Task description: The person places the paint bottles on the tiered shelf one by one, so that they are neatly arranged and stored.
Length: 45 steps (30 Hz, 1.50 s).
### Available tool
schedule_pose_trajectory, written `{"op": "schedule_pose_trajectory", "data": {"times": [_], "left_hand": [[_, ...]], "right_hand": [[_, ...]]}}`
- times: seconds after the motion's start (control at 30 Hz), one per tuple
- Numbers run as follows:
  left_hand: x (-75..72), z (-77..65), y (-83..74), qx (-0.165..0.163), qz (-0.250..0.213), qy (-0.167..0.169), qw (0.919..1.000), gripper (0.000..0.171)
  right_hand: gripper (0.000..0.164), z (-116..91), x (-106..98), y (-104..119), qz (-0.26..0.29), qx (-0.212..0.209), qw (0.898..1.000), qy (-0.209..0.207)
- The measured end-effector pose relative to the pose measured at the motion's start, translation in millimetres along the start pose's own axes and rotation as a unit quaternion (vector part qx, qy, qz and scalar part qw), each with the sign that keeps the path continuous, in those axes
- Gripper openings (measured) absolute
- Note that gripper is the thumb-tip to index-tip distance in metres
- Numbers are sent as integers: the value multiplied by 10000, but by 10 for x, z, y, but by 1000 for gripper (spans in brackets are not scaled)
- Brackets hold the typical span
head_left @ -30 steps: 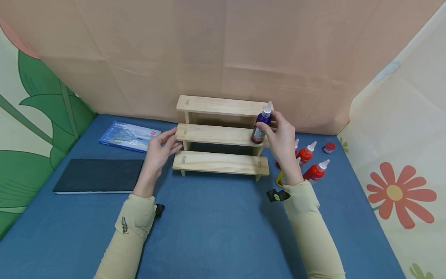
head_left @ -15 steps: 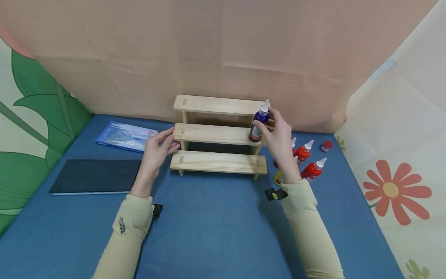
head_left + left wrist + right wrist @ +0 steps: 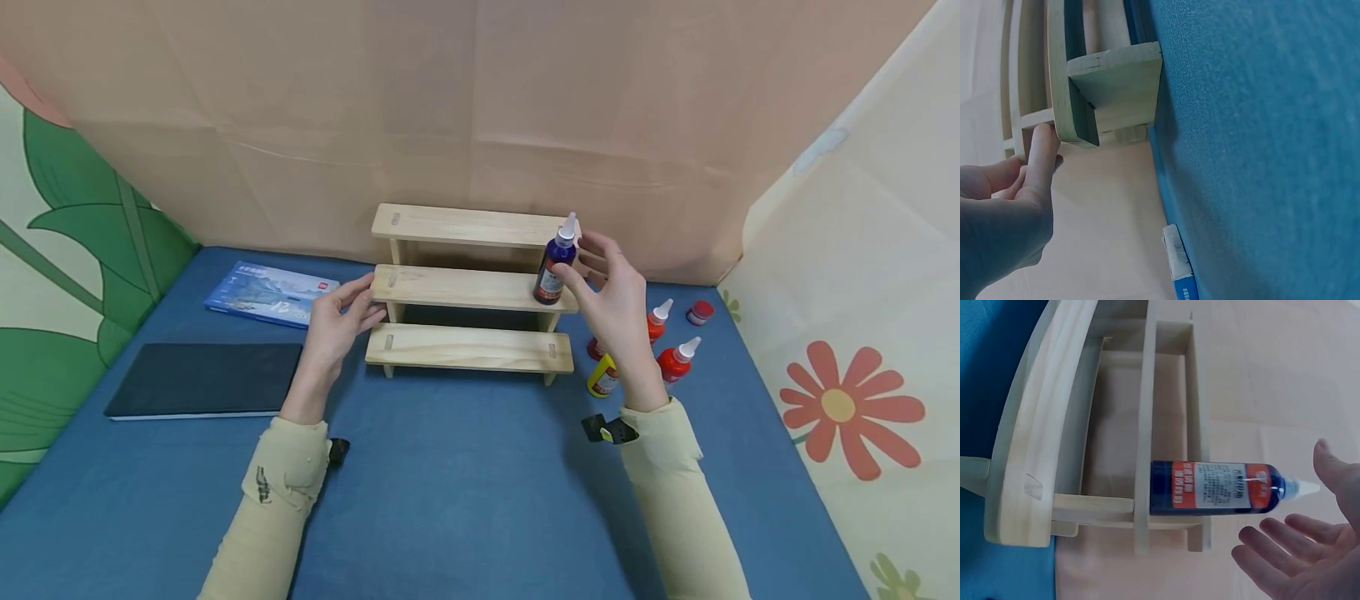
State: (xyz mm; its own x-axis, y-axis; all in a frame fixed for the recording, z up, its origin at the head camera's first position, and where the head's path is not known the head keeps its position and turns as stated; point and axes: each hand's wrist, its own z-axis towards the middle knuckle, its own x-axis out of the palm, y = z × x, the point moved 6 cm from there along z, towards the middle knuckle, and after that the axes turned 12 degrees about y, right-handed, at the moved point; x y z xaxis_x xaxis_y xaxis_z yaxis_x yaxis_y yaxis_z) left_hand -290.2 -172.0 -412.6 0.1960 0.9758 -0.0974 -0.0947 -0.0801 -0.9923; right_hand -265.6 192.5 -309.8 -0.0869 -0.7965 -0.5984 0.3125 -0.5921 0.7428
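A blue bottle with a white nozzle [image 3: 551,271] stands upright on the right end of the middle step of a three-step wooden stand [image 3: 457,287]. My right hand [image 3: 615,304] is beside the bottle. In the right wrist view, the fingers of that hand [image 3: 1310,550] are spread apart, with a gap between them and the bottle [image 3: 1222,485]. My left hand [image 3: 333,329] holds the stand's left end at the middle step. The left wrist view has one finger [image 3: 1041,153] under that step and the others at its end.
Red bottles with white nozzles [image 3: 675,362], a yellow bottle [image 3: 602,379] and a small red-lidded jar [image 3: 700,312] are right of the stand. On the left lie a black book [image 3: 206,379] and a blue picture box [image 3: 270,292]. A beige sheet hangs behind.
My right hand has let go of the blue bottle and drawn back a little to the right, its fingers spreading. The bottle stays on the middle step. The left hand keeps its place.
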Motion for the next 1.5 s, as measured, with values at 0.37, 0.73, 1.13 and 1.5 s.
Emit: {"op": "schedule_pose_trajectory", "data": {"times": [0.37,0.73,1.13,1.5], "left_hand": [[3,14,-3,-63,19,6,10000,45],[10,-17,-25,-89,-43,37,9999,46],[-13,5,2,-125,10,15,9999,46],[-3,-12,-5,-142,-17,57,9999,47]], "right_hand": [[58,-219,-200,26,-19,42,10000,-85],[58,-430,-339,-30,-230,196,9995,-122],[61,-587,-417,-209,-290,587,9978,-111],[62,-717,-402,-374,-337,816,9961,-9]]}}
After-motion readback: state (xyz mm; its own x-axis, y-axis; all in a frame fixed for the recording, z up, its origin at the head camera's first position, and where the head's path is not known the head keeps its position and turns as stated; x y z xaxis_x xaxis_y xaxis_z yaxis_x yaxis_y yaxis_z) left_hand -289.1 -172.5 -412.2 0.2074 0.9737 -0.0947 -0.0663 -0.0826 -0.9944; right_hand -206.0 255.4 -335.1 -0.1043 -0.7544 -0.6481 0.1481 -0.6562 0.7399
